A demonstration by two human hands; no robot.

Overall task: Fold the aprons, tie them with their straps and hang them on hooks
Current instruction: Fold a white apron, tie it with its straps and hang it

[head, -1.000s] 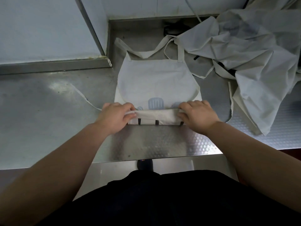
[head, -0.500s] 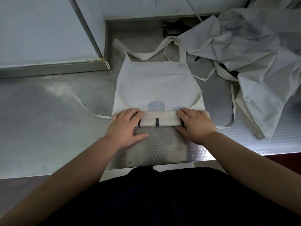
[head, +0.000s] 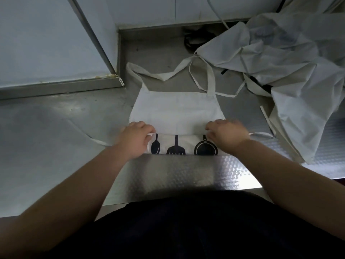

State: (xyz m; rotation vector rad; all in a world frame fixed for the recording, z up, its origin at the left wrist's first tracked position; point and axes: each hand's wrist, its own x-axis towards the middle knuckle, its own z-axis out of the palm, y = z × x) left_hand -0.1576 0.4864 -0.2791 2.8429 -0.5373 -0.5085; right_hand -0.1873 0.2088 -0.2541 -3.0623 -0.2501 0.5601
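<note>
L hand (head: pixel 135 139) & R hand (head: pixel 226 135) pinch folded cloth apron (head: pixel 177 109), dimpled steel top (head: pixel 177 171).

The cream cloth apron (head: pixel 177 109) has been rolled over again from its near edge, baring black spoon, spatula and pan prints (head: pixel 176 147). The left hand (head: pixel 135 139) and right hand (head: pixel 225 135) now grip farther up it.

- We counted two hands: one left hand (head: pixel 135 140), one right hand (head: pixel 225 134).
- We logged one folded apron (head: pixel 177 109) laid flat.
- It bore three black prints: one spoon (head: pixel 155 145), one spatula (head: pixel 176 148), one pan (head: pixel 206 147).
- We noted one crumpled heap (head: pixel 291 58) of pale cloth; the aprons in it could not be counted.
- We recorded one metal counter (head: pixel 56 137).
</note>
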